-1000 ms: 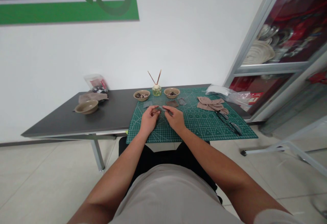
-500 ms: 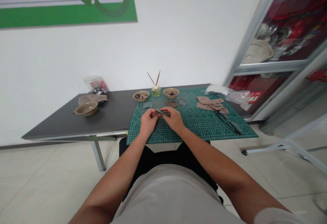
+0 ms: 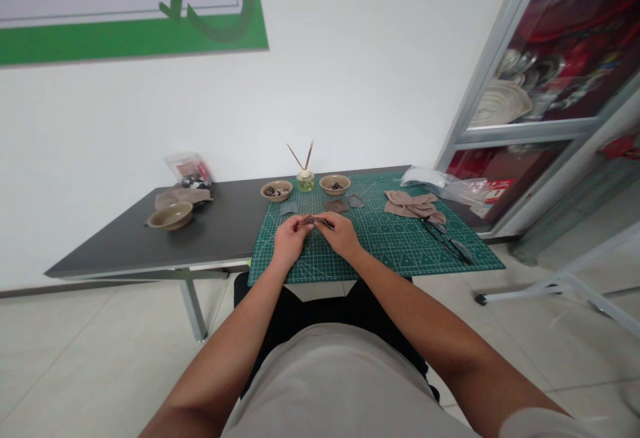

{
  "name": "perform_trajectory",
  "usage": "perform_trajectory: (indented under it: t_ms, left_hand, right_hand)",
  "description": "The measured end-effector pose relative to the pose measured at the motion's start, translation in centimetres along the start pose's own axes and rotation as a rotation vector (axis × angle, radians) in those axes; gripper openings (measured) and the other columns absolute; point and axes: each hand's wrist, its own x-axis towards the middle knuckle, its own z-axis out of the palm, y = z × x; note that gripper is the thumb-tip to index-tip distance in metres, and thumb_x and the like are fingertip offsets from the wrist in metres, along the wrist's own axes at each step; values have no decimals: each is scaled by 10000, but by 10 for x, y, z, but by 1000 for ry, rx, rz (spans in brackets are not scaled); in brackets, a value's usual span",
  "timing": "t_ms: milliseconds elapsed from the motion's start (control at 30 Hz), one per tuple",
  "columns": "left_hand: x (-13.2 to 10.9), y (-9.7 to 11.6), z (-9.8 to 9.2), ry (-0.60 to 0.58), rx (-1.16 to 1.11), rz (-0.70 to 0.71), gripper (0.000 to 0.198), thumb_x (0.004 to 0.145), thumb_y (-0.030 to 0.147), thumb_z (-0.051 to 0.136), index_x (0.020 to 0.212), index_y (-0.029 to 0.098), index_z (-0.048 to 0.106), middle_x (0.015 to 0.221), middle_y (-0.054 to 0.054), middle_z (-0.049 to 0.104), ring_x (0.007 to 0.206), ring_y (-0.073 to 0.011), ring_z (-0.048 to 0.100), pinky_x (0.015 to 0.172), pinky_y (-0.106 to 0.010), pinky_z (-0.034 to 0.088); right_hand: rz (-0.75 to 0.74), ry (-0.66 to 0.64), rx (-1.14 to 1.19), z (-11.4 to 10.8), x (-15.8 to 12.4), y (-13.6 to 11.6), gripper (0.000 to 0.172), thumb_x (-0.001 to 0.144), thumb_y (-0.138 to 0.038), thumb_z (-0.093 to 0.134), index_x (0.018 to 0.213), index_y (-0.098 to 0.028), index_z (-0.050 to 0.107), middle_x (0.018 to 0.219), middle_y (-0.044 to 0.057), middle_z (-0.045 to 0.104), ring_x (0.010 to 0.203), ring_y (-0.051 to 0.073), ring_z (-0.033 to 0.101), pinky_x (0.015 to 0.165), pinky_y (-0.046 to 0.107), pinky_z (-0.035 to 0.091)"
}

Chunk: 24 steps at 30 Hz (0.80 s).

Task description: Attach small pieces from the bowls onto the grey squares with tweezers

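Note:
Both of my hands meet over the green cutting mat [image 3: 400,248]. My left hand [image 3: 287,241] and my right hand [image 3: 343,233] are closed in a pinch on a small grey fabric piece [image 3: 314,221], held just above the mat between the fingertips. More small fabric pieces [image 3: 336,206] lie flat on the mat right behind my hands. Two tan bowls [image 3: 277,190] [image 3: 335,184] with small dark bits stand at the mat's far edge, with a reed diffuser bottle [image 3: 306,180] between them.
A beige cloth [image 3: 411,203] and black scissors [image 3: 445,238] lie on the mat's right part. A plastic bag [image 3: 440,181] sits at the table's right end. At the left of the dark table [image 3: 150,238] are an empty bowl [image 3: 171,215], another cloth and a filled bag [image 3: 189,170].
My hands have turned the small fabric piece and pinched it flatter between the fingertips. The camera tilted slightly; nothing else on the table moved.

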Motion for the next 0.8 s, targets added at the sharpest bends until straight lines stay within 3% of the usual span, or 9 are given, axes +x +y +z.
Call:
perform_trajectory:
  t_ms: [400,800]
  left_hand:
    - [1,-3,-1,-15,55,33,199,713,214,658,898,186,726,861,-34,706,751,-162,612,759,-301,472]
    - [3,-11,-4,-59,0,20,285,724,227,657,997,175,722,847,-35,698,743,-153,602,753,-289,464]
  right_hand:
    - [31,10,83,-2,-1,4,166,834,-261,635,970,-224,723,966,38,739,899,175,679,833,308,507]
    - [119,-10,66,-3,0,3,144,811,-317,665,909,-226,719,873,20,726,791,169,651,739,293,486]
